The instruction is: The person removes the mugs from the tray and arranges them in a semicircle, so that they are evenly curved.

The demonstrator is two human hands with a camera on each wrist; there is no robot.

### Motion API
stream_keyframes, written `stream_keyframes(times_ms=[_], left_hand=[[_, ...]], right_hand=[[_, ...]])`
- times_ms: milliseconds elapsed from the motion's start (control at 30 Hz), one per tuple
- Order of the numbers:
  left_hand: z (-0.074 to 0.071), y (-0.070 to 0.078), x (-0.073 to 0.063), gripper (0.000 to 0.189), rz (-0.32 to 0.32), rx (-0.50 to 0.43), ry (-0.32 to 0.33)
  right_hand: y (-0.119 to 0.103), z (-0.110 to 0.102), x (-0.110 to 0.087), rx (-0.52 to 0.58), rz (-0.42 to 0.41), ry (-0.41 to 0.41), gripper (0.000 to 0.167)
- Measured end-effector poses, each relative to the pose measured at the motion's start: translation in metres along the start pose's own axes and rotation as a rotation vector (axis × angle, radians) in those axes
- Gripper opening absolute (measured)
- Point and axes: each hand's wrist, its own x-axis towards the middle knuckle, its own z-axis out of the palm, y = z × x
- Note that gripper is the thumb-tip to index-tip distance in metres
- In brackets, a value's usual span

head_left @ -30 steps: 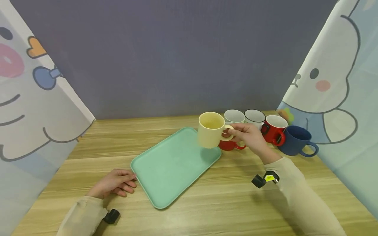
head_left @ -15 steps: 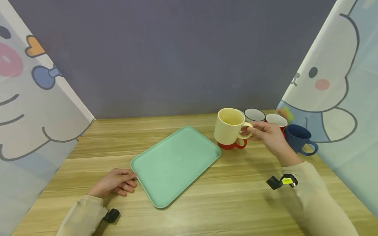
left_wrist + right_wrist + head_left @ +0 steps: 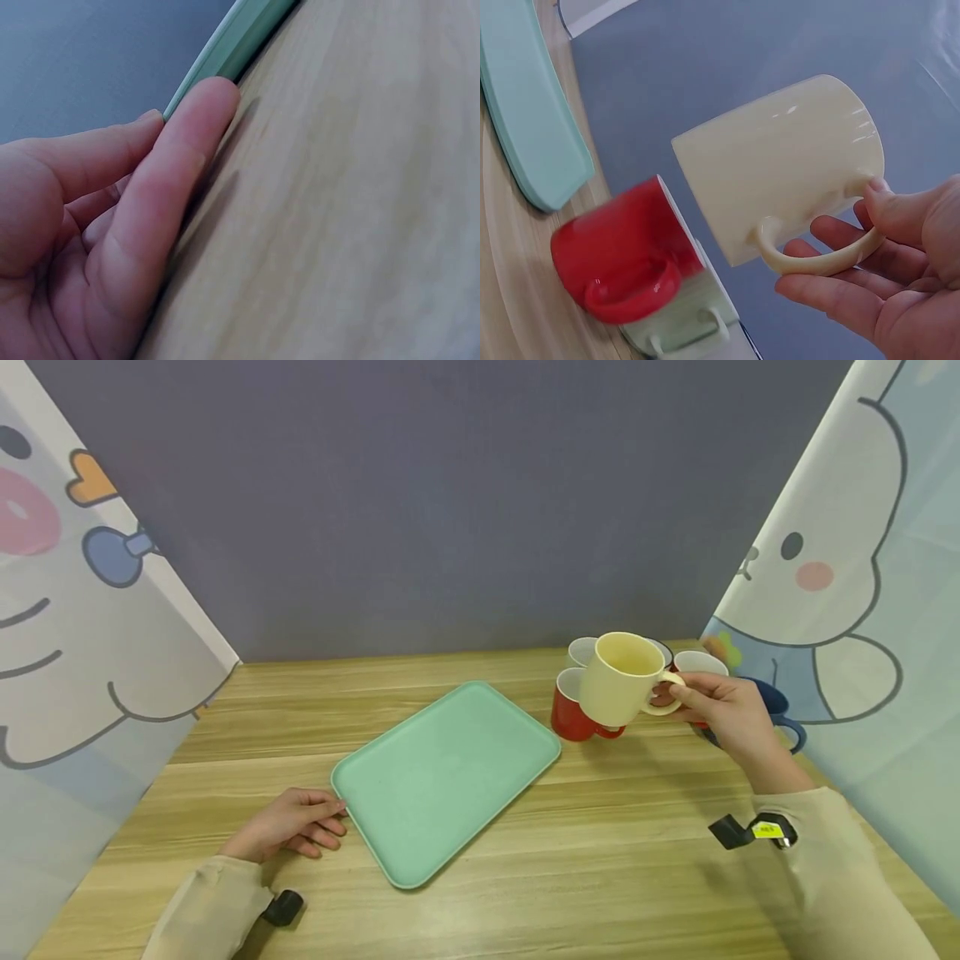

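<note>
My right hand (image 3: 720,710) grips the handle of a pale yellow mug (image 3: 618,681), held up in the air in front of the other cups at the right. In the right wrist view the fingers pass through and around its handle, with the thumb on top. Just left of the held mug, a red mug (image 3: 570,708) with a white inside stands on the table. My left hand (image 3: 296,822) pinches the near left edge of a mint-green tray (image 3: 450,777). From the left wrist view, thumb and finger meet at the tray's rim (image 3: 225,56).
A pale green cup (image 3: 686,315) stands behind the red mug. Farther right are a black-rimmed white mug (image 3: 662,652), another red mug (image 3: 701,662) and a dark blue mug (image 3: 772,697), partly hidden by my hand. A grey wall (image 3: 465,510) closes off the back.
My right hand has carried the yellow mug rightward, from over the tray's right end to past the near red mug. The left hand and the tray have stayed put.
</note>
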Motion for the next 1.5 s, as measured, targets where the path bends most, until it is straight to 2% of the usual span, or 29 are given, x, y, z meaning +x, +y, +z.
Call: stream_keyframes(times_ms=[167, 267, 400, 500, 600, 800, 933, 1067, 1167, 1300, 1500], left_hand=[[0.0, 0.001, -0.001, 0.031, 0.008, 0.0, 0.0], [0.0, 0.001, -0.002, 0.03, 0.011, -0.002, 0.0], [0.0, 0.001, -0.003, 0.03, 0.015, -0.005, -0.001], [0.001, 0.001, -0.003, 0.029, 0.016, -0.007, -0.001], [0.001, 0.001, -0.002, 0.028, 0.015, -0.011, -0.001], [0.001, 0.0, -0.002, 0.028, 0.02, -0.019, -0.011], [0.002, 0.0, -0.002, 0.028, 0.018, -0.017, -0.011], [0.002, 0.001, -0.002, 0.028, 0.016, -0.012, -0.005], [0.002, 0.002, -0.003, 0.029, 0.017, -0.013, -0.001], [0.003, 0.003, -0.003, 0.029, 0.017, -0.01, 0.004], [0.003, 0.002, -0.004, 0.029, 0.014, -0.012, 0.007]], right_hand=[[0.005, -0.014, -0.005, -0.054, 0.003, 0.042, 0.018], [0.009, -0.02, -0.009, 0.011, -0.003, 0.047, 0.018], [0.013, -0.028, -0.014, 0.161, -0.033, 0.028, 0.019], [0.014, -0.035, -0.02, 0.203, -0.051, 0.026, 0.02], [0.016, -0.041, -0.025, 0.218, -0.035, 0.04, 0.021], [0.023, -0.056, -0.039, 0.171, -0.038, 0.065, 0.02], [0.03, -0.066, -0.048, 0.136, 0.024, 0.078, 0.02], [0.039, -0.076, -0.055, 0.193, 0.049, 0.064, 0.025], [0.045, -0.084, -0.06, 0.183, 0.035, 0.059, 0.027], [0.05, -0.094, -0.068, 0.092, 0.033, 0.061, 0.025], [0.059, -0.107, -0.077, 0.025, 0.008, 0.043, 0.023]])
